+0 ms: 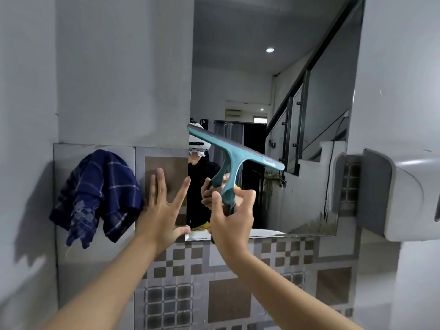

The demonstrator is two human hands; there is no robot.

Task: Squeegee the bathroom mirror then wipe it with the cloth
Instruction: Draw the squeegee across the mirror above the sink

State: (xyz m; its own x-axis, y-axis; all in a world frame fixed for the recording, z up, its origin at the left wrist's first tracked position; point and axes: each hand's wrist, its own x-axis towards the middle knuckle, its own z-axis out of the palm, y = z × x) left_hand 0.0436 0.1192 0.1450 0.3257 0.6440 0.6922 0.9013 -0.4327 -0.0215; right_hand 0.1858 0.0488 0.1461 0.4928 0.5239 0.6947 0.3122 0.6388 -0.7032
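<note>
the squeegee [235, 153] stage looks underway, not finished: its blade sits tilted against the lower part of the mirror [309, 115], grime shows near the mirror's bottom right corner, and the cloth [100, 194] hangs unused on the wall to the left, so wiping is left. the right hand [232, 220] is raised, fingers wrapped around the handle. the left hand [164, 208] rests flat, fingers spread, on the tile at the mirror's left edge.

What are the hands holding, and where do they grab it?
The right hand holds the teal squeegee by its handle. The left hand holds nothing, pressed flat by the mirror's edge.
</note>
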